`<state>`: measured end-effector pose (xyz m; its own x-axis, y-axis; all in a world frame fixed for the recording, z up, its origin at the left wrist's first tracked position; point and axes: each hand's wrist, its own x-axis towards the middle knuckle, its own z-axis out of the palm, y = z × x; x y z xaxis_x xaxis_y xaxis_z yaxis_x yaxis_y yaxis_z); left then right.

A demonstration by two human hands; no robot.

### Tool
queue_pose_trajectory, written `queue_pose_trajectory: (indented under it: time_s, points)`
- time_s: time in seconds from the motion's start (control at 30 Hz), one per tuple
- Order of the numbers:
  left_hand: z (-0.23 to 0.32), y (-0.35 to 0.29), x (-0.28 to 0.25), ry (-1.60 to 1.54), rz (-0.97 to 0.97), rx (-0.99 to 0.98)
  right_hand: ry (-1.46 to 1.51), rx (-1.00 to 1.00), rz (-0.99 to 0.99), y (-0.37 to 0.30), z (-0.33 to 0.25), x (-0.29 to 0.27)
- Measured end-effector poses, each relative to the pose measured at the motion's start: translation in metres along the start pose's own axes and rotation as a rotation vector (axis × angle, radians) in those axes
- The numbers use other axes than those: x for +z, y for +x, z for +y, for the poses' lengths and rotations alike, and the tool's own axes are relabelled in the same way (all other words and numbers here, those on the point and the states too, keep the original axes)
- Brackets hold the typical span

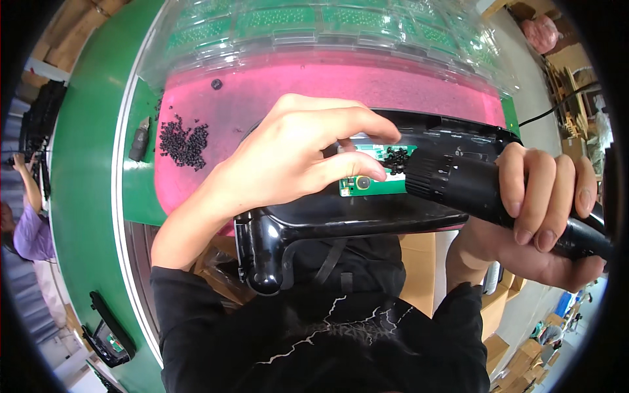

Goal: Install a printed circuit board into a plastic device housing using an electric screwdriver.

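My right hand (pixel 550 203) is wrapped around a thick black electric screwdriver (pixel 458 180), held tilted with its front end toward my left hand. A clump of small black screws (pixel 397 160) clusters at that front end. My left hand (pixel 314 147) hovers just left of the clump, with thumb and index finger apart and nothing plainly held between them. Beneath lies a green circuit board (pixel 377 187), partly covered by the fingers and the screwdriver. It sits in a glossy black plastic housing (pixel 314 219), which rests at the near edge of the pink mat.
Loose black screws (pixel 183 143) are heaped on the left of the pink mat (pixel 262 82). A small black tool with a pointed tip (pixel 139 139) lies beside them. Clear plastic trays (pixel 314 39) with green boards span the back. Another black housing (pixel 108 334) is at lower left.
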<state>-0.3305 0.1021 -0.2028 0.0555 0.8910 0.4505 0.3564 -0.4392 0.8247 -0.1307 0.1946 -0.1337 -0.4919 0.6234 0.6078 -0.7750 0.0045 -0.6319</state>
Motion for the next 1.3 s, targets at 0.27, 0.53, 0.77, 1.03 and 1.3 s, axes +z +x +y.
queue_pose_trajectory:
  time_s: [0.27, 0.53, 0.77, 1.03, 1.3]
  points:
    - [-0.009, 0.006, 0.003, 0.091, 0.068, 0.081, -0.018, 0.013, -0.085, 0.007, 0.018, -0.011]
    - [-0.020, 0.017, 0.011, 0.223, 0.211, 0.057, -0.195, 0.292, -0.068, 0.023, -0.013, -0.045]
    - [-0.025, 0.009, 0.023, 0.177, -0.182, -0.070, -0.411, 0.298, 0.038, 0.009, 0.010, -0.066]
    - [-0.036, 0.009, 0.028, 0.298, -0.288, -0.063, -0.455, 0.316, 0.036, 0.007, 0.013, -0.068]
    - [-0.037, 0.007, 0.025, 0.359, -0.276, -0.118, -0.662, 0.326, 0.003, 0.006, 0.026, -0.062]
